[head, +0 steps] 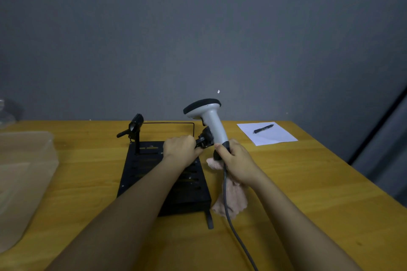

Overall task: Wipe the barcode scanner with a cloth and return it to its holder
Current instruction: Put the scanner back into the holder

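Grey wall behind, yellow wooden table (286,182) underneath, and everything that matters is packed into the middle of it. Right hand (236,161) is wrapped around the lower grip of the barcode scanner (212,121), fingers curled tight together on the dark handle end, thumb across the front. A pink cloth (231,200) hangs bunched below that fist, trapped under the palm, and the grey cable (229,215) runs down past it toward the near edge. So the scanner is in the air, head tipped up and away, well above the fingertips.

Left hand (181,148) is closed on the black holder clamp (206,137), fingers pressed together around its lever; whether they are squeezing it open I cannot tell. That clamp sits just beyond the left knuckles and touches, or nearly touches, the scanner's grey shaft right above the right thumb. It rises from the black slotted base (165,178), lying under the left forearm.

My read: the wiping looks done and this is the seating step. To do it well, steady the clamp with the left fingers, and slide the shaft squarely into its mouth, not at a slant. Watch the dangling cloth and the cable; either could catch between shaft and clamp. Ease the right grip only once the scanner sits without wobble.

Off past the right hand, a pen (263,128) rests on a white sheet (267,135), well apart.
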The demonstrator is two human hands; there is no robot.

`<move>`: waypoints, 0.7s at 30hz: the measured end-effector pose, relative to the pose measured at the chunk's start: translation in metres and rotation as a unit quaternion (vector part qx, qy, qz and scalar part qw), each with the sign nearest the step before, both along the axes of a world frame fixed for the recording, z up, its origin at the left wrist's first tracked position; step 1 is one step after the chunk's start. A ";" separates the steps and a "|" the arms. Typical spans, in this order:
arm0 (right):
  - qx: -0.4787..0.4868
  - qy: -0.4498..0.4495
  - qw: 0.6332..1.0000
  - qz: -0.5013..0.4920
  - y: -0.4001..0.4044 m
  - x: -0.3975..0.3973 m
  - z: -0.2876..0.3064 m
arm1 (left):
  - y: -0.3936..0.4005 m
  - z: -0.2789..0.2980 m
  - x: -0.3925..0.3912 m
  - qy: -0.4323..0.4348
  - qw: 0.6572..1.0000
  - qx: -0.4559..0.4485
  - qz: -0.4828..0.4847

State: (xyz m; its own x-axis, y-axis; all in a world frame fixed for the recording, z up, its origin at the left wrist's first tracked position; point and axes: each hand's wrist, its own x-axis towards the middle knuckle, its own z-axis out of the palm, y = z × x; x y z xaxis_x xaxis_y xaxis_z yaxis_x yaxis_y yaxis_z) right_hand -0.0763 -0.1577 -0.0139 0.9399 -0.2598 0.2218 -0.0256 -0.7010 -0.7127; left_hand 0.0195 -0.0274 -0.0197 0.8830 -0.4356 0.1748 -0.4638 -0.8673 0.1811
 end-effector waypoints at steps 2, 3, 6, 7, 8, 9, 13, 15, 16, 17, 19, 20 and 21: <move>-0.016 0.018 1.000 0.002 0.003 0.001 -0.001 | 0.000 0.000 0.000 0.001 1.000 0.001 0.001; -0.023 0.026 0.999 0.003 0.005 0.002 -0.002 | 0.000 -0.001 0.000 0.002 1.000 0.001 0.002; -0.022 0.033 0.999 0.005 0.008 0.005 -0.003 | 0.001 0.000 0.001 0.009 1.000 -0.002 0.010; -0.026 0.033 0.999 0.006 0.008 0.007 -0.002 | 0.001 0.001 0.002 0.014 1.000 -0.003 0.013; -0.033 0.034 0.999 0.007 0.008 0.008 -0.001 | 0.001 0.001 0.003 0.019 1.000 -0.006 0.016; -0.042 0.036 0.998 0.008 0.008 0.010 0.001 | 0.001 0.002 0.004 0.023 1.000 -0.009 0.019; -0.049 0.057 0.997 0.005 0.007 0.020 0.008 | 0.000 0.004 0.010 0.034 0.998 -0.034 0.037; -0.024 0.056 0.998 0.016 0.008 0.023 0.012 | 0.000 0.005 0.012 0.035 0.998 -0.039 0.044; -0.013 0.052 0.998 0.023 0.009 0.023 0.014 | 0.000 0.005 0.012 0.031 0.998 -0.037 0.046; -0.007 0.051 0.998 0.030 0.009 0.022 0.016 | 0.000 0.005 0.012 0.024 0.998 -0.037 0.046; -0.003 0.059 0.998 0.036 0.006 0.019 0.018 | 0.001 0.006 0.009 0.010 0.998 -0.047 0.044; -0.002 0.062 0.997 0.035 0.004 0.016 0.018 | 0.001 0.006 0.007 0.008 0.997 -0.056 0.044; -0.008 0.062 0.998 0.029 0.002 0.014 0.019 | 0.002 0.007 0.005 0.011 0.997 -0.069 0.045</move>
